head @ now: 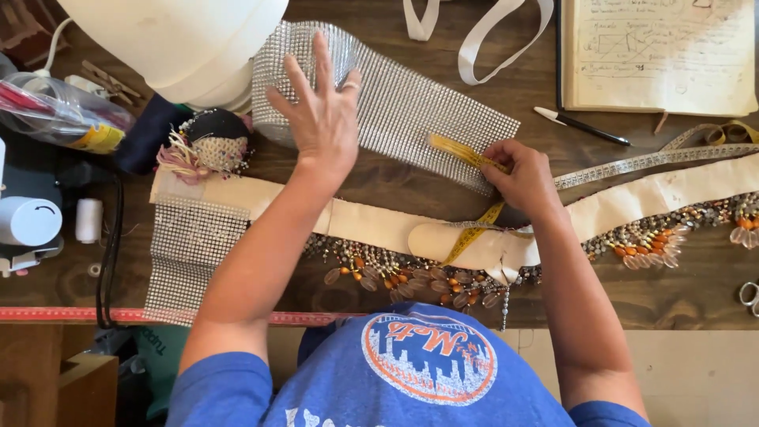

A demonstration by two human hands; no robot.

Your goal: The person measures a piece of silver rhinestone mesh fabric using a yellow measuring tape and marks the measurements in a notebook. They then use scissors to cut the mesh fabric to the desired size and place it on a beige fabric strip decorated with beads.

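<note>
Rhinestone mesh on dark wooden table | left hand fingers spread flat | right hand fingers pinching yellow tape measure

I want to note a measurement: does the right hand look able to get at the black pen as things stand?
Probably yes, once it lets go: the right hand pinches the yellow measuring tape, but the black pen lies close by on bare wooden table with nothing between them.
</note>
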